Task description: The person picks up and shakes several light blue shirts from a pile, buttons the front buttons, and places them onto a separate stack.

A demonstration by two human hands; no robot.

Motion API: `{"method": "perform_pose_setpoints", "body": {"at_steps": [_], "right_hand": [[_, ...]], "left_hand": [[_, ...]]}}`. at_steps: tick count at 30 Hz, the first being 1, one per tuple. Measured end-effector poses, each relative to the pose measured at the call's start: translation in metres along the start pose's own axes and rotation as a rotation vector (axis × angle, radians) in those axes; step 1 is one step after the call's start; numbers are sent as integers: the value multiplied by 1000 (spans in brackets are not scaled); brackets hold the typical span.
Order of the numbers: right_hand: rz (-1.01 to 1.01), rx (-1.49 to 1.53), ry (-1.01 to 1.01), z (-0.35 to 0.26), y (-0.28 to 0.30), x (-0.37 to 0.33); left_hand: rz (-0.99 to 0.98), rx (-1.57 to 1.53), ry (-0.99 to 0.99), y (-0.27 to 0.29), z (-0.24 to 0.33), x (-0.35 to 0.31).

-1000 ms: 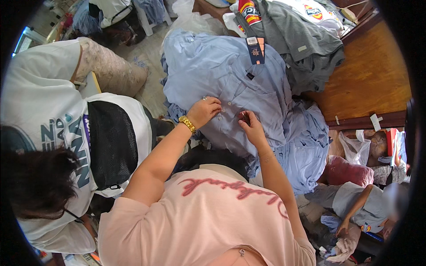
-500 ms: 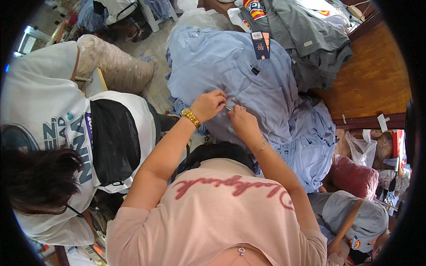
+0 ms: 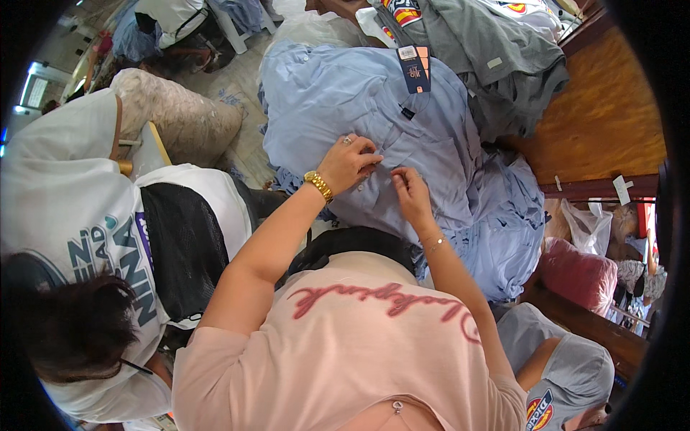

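Over on the left I see a person in a white top. Next, the left hand bends over a blue shirt, spread out in front. The right hand is near it, fingers curled. I can't tell if either one holds anything. Grey clothes lie farther right.
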State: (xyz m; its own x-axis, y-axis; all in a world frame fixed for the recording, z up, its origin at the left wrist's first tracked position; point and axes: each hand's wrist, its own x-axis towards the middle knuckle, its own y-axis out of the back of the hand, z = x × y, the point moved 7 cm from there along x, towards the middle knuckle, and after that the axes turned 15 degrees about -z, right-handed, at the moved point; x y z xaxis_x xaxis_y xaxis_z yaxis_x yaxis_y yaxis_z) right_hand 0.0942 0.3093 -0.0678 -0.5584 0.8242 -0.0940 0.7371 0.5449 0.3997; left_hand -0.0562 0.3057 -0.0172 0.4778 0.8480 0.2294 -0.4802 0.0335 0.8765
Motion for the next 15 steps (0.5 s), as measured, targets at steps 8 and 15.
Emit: {"method": "perform_pose_setpoints", "body": {"at_steps": [8, 15], "right_hand": [[-86, -304, -65, -27, 6, 10], [-63, -735, -83, -54, 0, 21]], "left_hand": [[-184, -285, 220, -7, -34, 17], [-266, -433, 359, -8, -43, 21]]}}
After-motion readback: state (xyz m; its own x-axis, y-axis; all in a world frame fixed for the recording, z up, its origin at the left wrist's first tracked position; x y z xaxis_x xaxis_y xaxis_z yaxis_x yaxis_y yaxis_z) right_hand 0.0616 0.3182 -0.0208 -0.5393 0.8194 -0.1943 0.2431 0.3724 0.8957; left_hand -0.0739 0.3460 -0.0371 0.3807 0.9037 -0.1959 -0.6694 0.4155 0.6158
